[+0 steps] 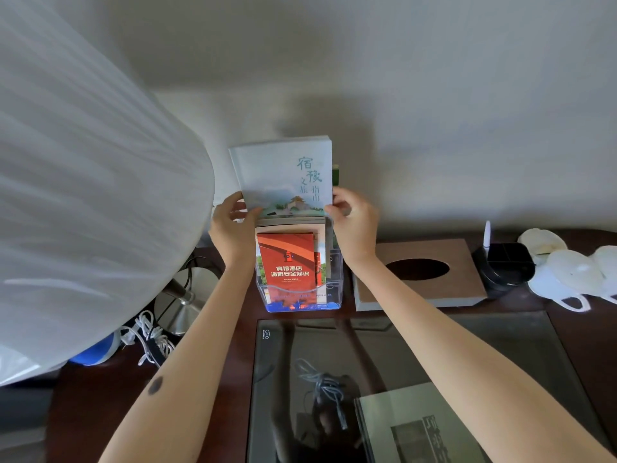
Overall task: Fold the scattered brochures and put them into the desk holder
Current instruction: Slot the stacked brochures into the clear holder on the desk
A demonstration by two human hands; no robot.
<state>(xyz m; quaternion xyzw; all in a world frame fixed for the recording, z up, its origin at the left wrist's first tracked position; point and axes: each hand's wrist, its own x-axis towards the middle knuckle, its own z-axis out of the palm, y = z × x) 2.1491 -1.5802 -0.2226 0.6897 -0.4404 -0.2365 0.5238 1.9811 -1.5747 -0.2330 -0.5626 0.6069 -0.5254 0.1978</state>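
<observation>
A pale blue brochure (282, 175) with teal Chinese writing stands upright above the clear plastic desk holder (332, 289), its lower edge at the holder's back slot. My left hand (230, 222) pinches its lower left corner and my right hand (352, 217) pinches its lower right corner. A red brochure (288, 265) stands in the holder's front pocket. More paper edges show behind it. A grey brochure (410, 426) lies flat on the dark glass pad (500, 345) near the bottom right.
A big white lampshade (83, 195) fills the left side, its metal base (187, 295) and white cables (150, 335) below. A brown tissue box (424, 272) sits right of the holder, then a black organizer (507, 265) and white face masks (574, 269). The wall is right behind.
</observation>
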